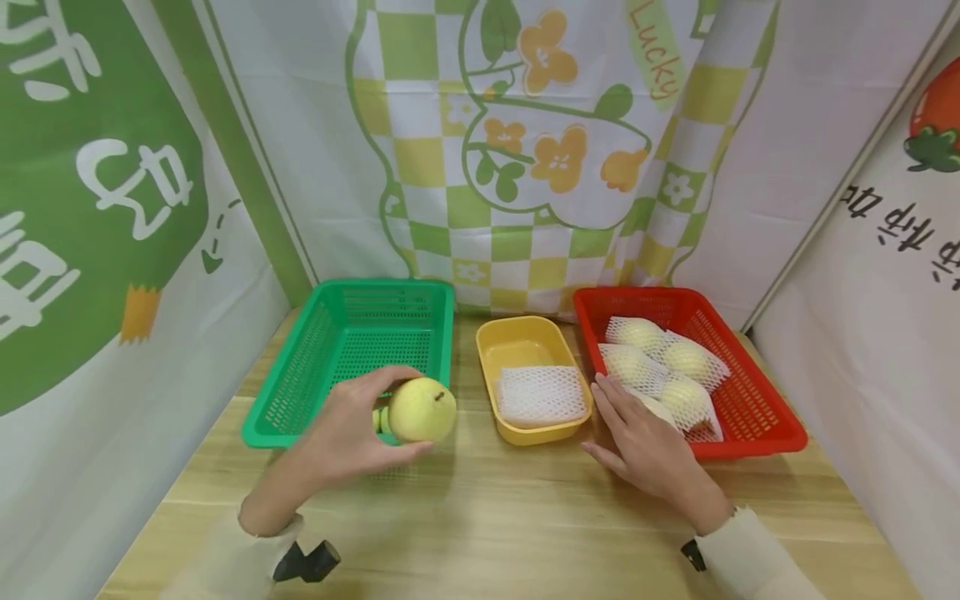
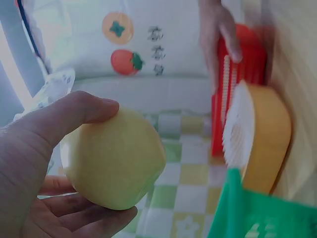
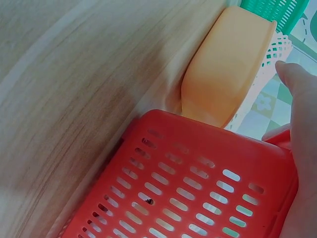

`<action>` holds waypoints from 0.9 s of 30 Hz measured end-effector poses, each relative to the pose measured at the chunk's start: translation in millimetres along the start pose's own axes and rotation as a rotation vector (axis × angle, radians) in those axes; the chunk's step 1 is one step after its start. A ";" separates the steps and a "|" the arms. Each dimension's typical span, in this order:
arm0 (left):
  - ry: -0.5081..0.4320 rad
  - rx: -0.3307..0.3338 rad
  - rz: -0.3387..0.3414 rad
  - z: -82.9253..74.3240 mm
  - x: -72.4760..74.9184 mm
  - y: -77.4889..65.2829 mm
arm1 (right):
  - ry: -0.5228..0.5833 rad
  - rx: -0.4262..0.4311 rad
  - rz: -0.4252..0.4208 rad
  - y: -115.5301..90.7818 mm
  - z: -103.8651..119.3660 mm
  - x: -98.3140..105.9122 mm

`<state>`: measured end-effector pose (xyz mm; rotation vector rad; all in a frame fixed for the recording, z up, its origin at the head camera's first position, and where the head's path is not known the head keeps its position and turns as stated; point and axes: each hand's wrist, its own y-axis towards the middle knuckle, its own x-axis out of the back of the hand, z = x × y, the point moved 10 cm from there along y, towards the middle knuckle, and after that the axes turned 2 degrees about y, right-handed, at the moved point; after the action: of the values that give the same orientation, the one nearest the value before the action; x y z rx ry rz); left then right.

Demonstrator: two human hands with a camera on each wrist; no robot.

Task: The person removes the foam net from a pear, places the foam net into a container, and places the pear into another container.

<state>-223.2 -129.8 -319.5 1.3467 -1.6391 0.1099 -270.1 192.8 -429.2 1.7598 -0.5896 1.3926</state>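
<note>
My left hand (image 1: 341,433) grips a yellow-green pear (image 1: 423,410) over the near right corner of the green basket (image 1: 262,404). Thumb and fingers lie on opposite sides of the pear in the left wrist view (image 2: 114,158). Behind it, a bit of something else yellow-green (image 1: 379,419) shows in the basket, mostly hidden. My right hand (image 1: 648,442), fingers extended, lies over the near left corner of the red basket (image 1: 750,448). Several pears in white foam nets (image 1: 686,358) sit in that basket, one partly covered by this hand.
Between the baskets stands a yellow tub (image 1: 525,435) with a stack of white foam nets (image 1: 543,396) inside. All three containers rest on a wooden table (image 1: 510,525). Printed cloth (image 1: 502,250) hangs behind them, and cloth walls enclose both sides.
</note>
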 end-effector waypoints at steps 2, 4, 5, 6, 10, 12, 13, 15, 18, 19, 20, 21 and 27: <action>0.015 0.011 -0.038 8.5 15.6 1.1 | 0.003 -0.009 0.009 -0.6 -1.0 -0.7; 0.046 0.025 -0.071 18.8 30.1 1.3 | 0.007 -0.014 0.014 -0.9 -1.7 -1.2; 0.065 0.031 -0.088 24.4 37.2 1.4 | 0.009 -0.017 0.016 -0.9 -2.0 -1.5; 0.084 0.039 -0.100 30.5 43.1 1.4 | 0.009 -0.018 0.015 -0.9 -2.2 -1.6; 0.153 0.090 -0.110 58.6 61.0 -0.9 | 0.000 -0.018 -0.001 -1.2 -2.5 -0.7; 0.173 0.126 -0.098 74.4 65.8 -3.8 | -0.006 -0.017 -0.010 -1.3 -2.6 -0.2; 0.184 0.145 -0.090 82.7 67.5 -5.9 | -0.006 -0.016 -0.012 -1.4 -2.4 0.1; 0.214 0.185 -0.077 99.4 69.7 -10.7 | -0.004 -0.017 -0.010 -1.2 -2.5 -0.1; 0.242 0.250 -0.051 124.3 70.3 -19.1 | 0.003 -0.020 0.005 -0.5 -2.0 -0.7; 0.251 0.268 -0.044 131.5 70.4 -21.6 | 0.006 -0.021 0.011 -0.1 -1.8 -1.0; 0.255 0.286 -0.033 138.2 70.2 -24.0 | 0.005 -0.022 0.016 0.1 -1.9 -1.6; 0.258 0.304 -0.021 144.4 69.6 -26.2 | 0.007 -0.022 0.021 0.2 -1.6 -1.7; 0.309 0.347 0.076 168.2 61.1 -31.6 | -0.002 -0.023 0.022 -0.3 -1.7 -1.8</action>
<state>-294.8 -285.8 -379.2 1.4390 -1.4490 0.6420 -271.4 194.1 -430.8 1.7411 -0.6250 1.3938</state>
